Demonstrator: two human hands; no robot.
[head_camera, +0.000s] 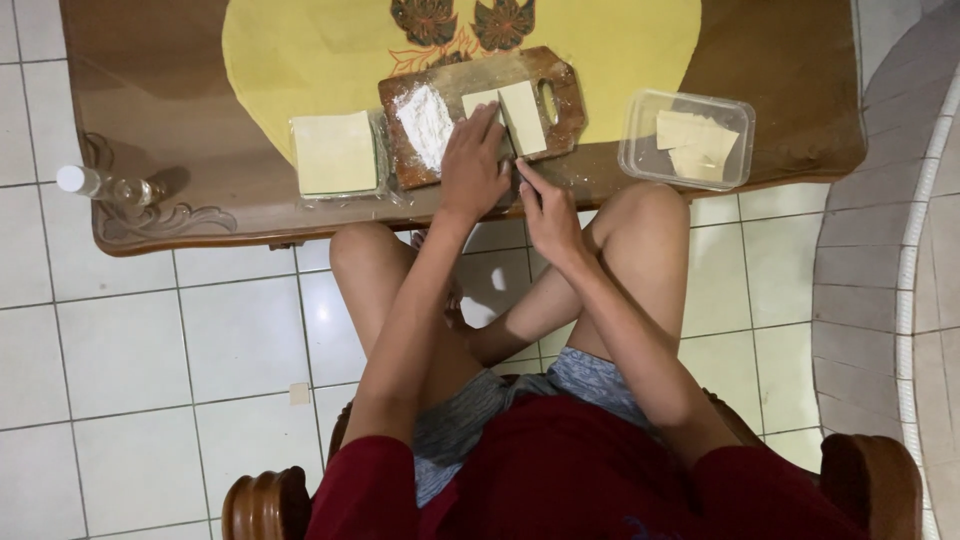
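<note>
My left hand (472, 165) lies flat, fingers together, pressing dough sheet (508, 115) on wooden cutting board (478, 112). My right hand (548, 212) closed round thin knife (508, 130), blade running along sheet beside left fingertips. Flour pile (425, 122) on board's left half. Stack of square dough sheets (334, 152) left of board; clear plastic container (687, 139) with cut pieces right of it. Bottle (105, 185) at table's left edge.
</note>
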